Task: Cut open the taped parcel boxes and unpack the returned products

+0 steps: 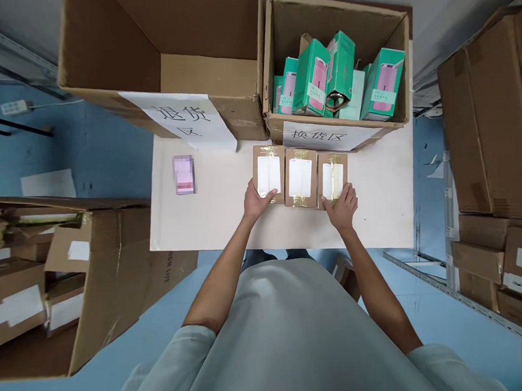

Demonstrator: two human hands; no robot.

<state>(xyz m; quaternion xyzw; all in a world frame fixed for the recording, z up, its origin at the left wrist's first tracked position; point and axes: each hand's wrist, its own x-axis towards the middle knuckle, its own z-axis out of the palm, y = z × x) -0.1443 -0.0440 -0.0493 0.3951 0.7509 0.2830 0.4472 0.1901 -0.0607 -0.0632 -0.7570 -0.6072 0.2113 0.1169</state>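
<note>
Three small brown cardboard boxes stand side by side on the white table [210,221], each with a white label and shiny tape. My left hand [256,201] grips the left cardboard box [269,170], its thumb over the lower edge and its fingers along the outer side. Between the other two, the middle cardboard box [300,177] is touched by neither hand. At the right cardboard box [332,179], my right hand [342,209] has its thumb at the lower left corner and its fingers on the right edge. The undersides are hidden.
Behind the boxes, a large open carton [210,70] stands beside another carton [340,121] with several green boxes [314,82]. A pink-and-white card [184,175] lies at the table's left. A carton of parcels [103,274] is at lower left; stacked cartons [488,119] line the right.
</note>
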